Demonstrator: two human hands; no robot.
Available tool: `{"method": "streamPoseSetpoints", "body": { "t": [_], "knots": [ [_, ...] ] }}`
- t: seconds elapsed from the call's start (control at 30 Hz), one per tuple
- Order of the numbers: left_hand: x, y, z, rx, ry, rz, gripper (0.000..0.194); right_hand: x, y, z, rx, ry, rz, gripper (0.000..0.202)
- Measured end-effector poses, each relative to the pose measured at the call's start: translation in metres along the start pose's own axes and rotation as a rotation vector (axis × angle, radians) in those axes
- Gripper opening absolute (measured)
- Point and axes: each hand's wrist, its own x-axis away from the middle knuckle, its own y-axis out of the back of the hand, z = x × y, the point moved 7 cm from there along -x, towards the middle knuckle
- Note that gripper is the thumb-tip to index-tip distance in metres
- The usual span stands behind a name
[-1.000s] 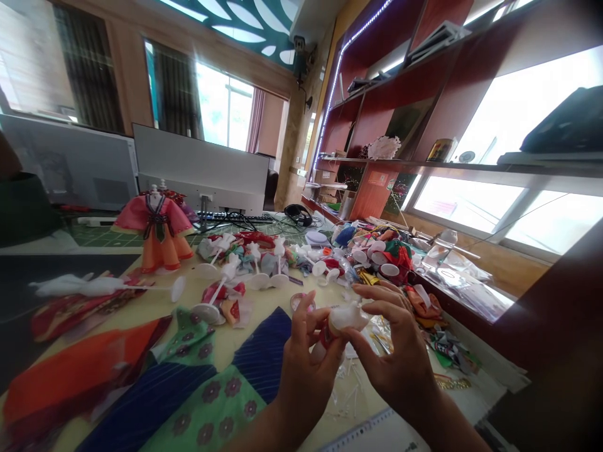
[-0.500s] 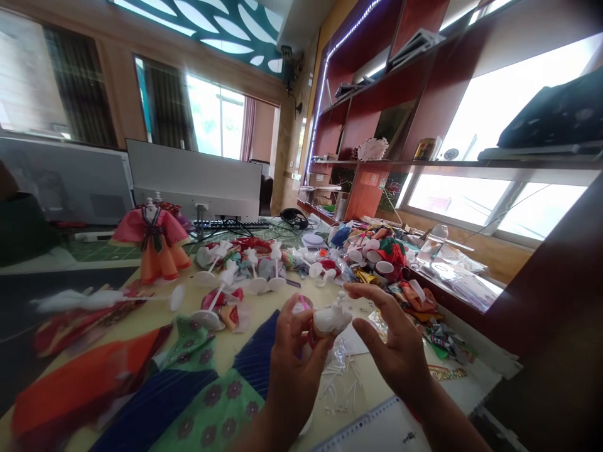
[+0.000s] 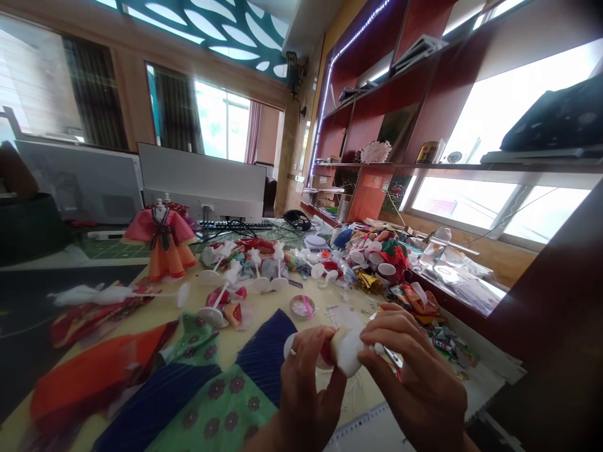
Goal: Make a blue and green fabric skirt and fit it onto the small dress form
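While both hands' fingers (image 3: 328,333) (image 3: 370,359) hold white figure (image 3: 347,353), round dish (image 3: 293,309) beyond, pink strip (image 3: 308,306) across

No readable text or labels.

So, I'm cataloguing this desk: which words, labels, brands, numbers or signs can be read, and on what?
No text can be read for certain.
Ruler: fine markings; any numbers are too small.
Pale label on the red panel: too blurred.
Can: any print is too small.
Clear packets: too blurred.
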Motion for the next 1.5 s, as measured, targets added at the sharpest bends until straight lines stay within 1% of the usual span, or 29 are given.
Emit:
{"method": "streamPoseSetpoints", "body": {
  "t": [0.07,0.1,0.17,0.27,0.33,0.43,0.5,0.53,0.6,0.67,0.8,0.87,1.0,1.07,1.17,1.3,1.37,1.5],
  "knots": [
    [0.000,0.001,0.001,0.050,0.036,0.027,0.073,0.001,0.001,-0.002,-0.047,-0.008,0.024,0.021],
    [-0.001,0.002,0.002,0.098,0.064,0.061,0.072,0.000,0.002,-0.004,-0.080,-0.019,0.047,0.021],
    [-0.003,0.002,0.007,0.226,0.151,0.174,0.071,0.000,0.003,-0.011,-0.180,-0.057,0.105,0.018],
    [-0.008,0.001,0.020,0.405,0.378,0.351,0.058,-0.003,0.000,-0.024,-0.396,-0.141,0.207,0.009],
    [-0.013,-0.003,0.027,0.502,0.533,0.473,0.052,-0.005,-0.006,-0.033,-0.548,-0.180,0.277,0.007],
    [-0.020,-0.013,0.025,0.663,0.697,0.643,0.045,-0.010,-0.020,-0.043,-0.720,-0.203,0.355,0.009],
    [-0.022,-0.018,0.020,0.779,0.800,0.713,0.040,-0.012,-0.029,-0.049,-0.792,-0.225,0.386,0.010],
    [-0.022,-0.020,0.019,0.831,0.852,0.724,0.037,-0.013,-0.033,-0.051,-0.812,-0.240,0.403,0.010],
    [-0.022,-0.020,0.018,0.906,0.947,0.690,0.034,-0.014,-0.039,-0.052,-0.810,-0.263,0.424,0.011],
    [-0.022,-0.016,0.023,0.919,1.008,0.604,0.033,-0.014,-0.041,-0.050,-0.740,-0.264,0.409,0.018],
    [-0.023,-0.004,0.034,0.872,1.041,0.415,0.035,-0.006,-0.039,-0.040,-0.468,-0.259,0.340,0.035],
    [-0.022,0.000,0.037,0.851,1.051,0.361,0.036,-0.002,-0.040,-0.036,-0.359,-0.273,0.322,0.037],
    [-0.020,0.003,0.036,0.816,1.092,0.347,0.032,-0.002,-0.041,-0.031,-0.334,-0.297,0.293,0.023],
    [-0.022,0.003,0.035,0.801,1.105,0.360,0.032,-0.003,-0.042,-0.032,-0.334,-0.316,0.307,0.021],
    [-0.026,0.005,0.034,0.783,1.122,0.387,0.032,-0.002,-0.043,-0.034,-0.279,-0.335,0.315,0.022],
    [-0.032,0.008,0.033,0.747,1.114,0.407,0.030,0.001,-0.040,-0.033,-0.207,-0.284,0.270,0.021],
    [-0.033,0.009,0.032,0.721,1.096,0.405,0.029,0.003,-0.040,-0.033,-0.224,-0.260,0.260,0.025],
    [-0.034,0.011,0.032,0.693,1.081,0.382,0.032,0.005,-0.044,-0.037,-0.314,-0.235,0.284,0.035]
  ]
}}
